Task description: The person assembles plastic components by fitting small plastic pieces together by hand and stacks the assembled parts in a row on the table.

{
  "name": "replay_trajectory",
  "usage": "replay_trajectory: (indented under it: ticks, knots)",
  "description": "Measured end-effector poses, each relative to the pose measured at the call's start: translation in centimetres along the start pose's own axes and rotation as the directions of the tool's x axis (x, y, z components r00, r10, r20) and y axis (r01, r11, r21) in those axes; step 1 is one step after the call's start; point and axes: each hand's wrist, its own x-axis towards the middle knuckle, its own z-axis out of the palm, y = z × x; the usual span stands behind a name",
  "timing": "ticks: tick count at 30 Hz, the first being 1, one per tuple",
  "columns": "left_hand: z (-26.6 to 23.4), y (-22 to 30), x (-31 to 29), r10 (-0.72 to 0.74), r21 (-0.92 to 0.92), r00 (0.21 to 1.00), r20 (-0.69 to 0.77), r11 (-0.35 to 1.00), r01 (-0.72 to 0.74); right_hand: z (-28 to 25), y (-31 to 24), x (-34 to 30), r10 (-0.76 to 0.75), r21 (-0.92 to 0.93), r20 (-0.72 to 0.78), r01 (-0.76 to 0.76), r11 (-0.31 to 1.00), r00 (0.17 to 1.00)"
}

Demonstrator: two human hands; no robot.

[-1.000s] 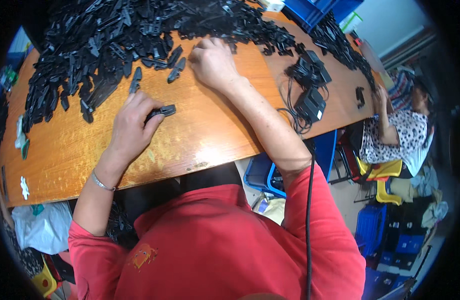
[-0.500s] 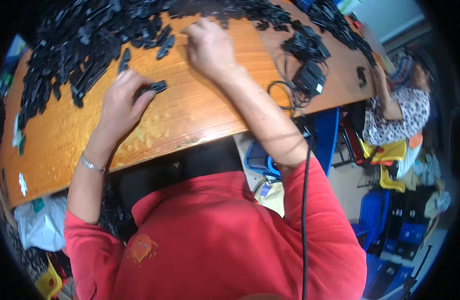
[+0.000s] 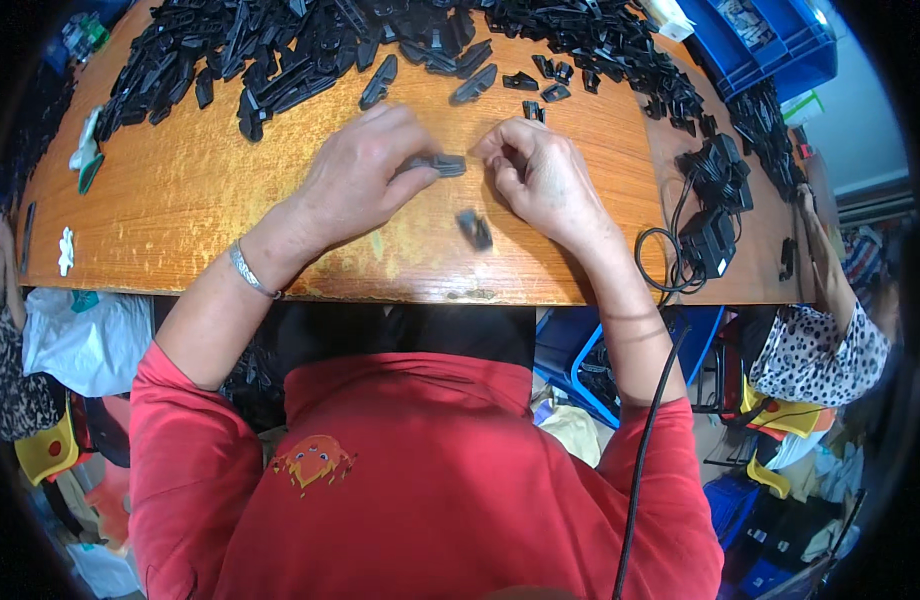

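My left hand (image 3: 365,170) is closed on a slim black plastic clip (image 3: 442,164), which sticks out past the fingertips toward the right. Facing it across a small gap is my right hand (image 3: 548,180), its fingers curled into a pinch; whether anything sits between them is hidden. Below the two hands, a small black piece (image 3: 474,229) shows blurred over the wooden table (image 3: 380,270). Beyond my hands lie a few single clips (image 3: 379,82) in front of a large heap of black clips (image 3: 290,60).
Smaller black pieces (image 3: 620,45) are heaped at the far right, near a blue bin (image 3: 765,45). Black adapters with coiled cables (image 3: 708,240) lie to the right. A cable (image 3: 640,470) hangs along my right arm. Other people sit at both sides.
My right hand has come back from the heap to beside my left hand, which still holds the clip. A small blurred black piece now shows below them. The view has turned and shifted.
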Motion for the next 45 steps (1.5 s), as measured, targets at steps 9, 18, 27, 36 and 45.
replay_trajectory:
  ticks: [9,18,27,36,45]
  knots:
    - [0.1,-0.7,-0.7,0.064,0.025,0.998,-0.013,0.998,-0.063,-0.4,-3.8,-3.9,-0.193,-0.243,-0.157,0.151,0.958,0.969]
    - [0.4,0.0,-0.4,-0.015,0.006,1.0,0.011,1.0,0.015,5.1,-5.8,-15.3,-0.23,-0.151,-0.089,0.215,0.965,0.969]
    - [1.0,-0.9,-0.6,0.046,-0.014,0.996,-0.082,0.999,-0.047,13.4,0.8,-17.4,-0.033,-0.28,0.163,0.079,0.957,0.986]
    - [0.5,-0.6,-1.2,-0.021,-0.001,1.0,-0.02,1.0,0.021,21.4,2.3,-14.4,0.291,-0.531,0.426,-0.024,0.847,0.857]
    - [0.2,-0.3,-0.1,-0.025,-0.015,1.0,0.012,1.0,0.026,18.7,2.3,-14.6,0.326,-0.307,0.433,-0.202,0.93,0.84]
